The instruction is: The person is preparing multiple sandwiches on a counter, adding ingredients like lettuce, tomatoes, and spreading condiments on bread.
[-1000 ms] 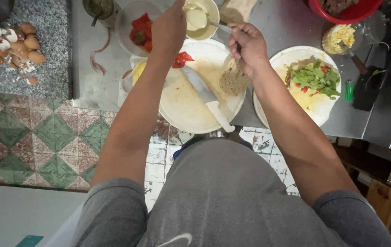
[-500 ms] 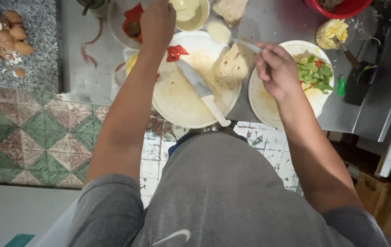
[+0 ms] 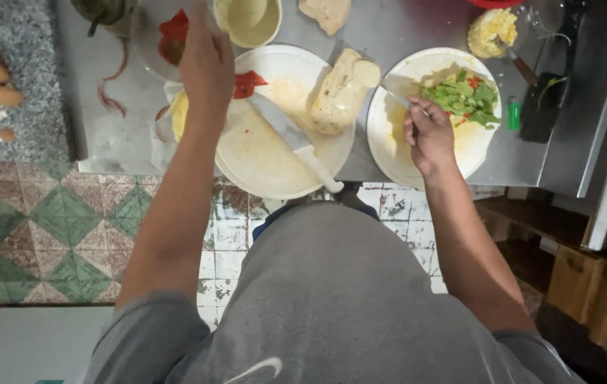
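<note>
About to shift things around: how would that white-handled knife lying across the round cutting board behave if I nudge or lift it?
The knife looks stiff, so it should lift as one piece. It lies flat, so it would likely slide or pivot, not roll. The board looks wet with juice, so the blade may be slippery. Its handle overhangs the rim, so it could tip off.
</note>
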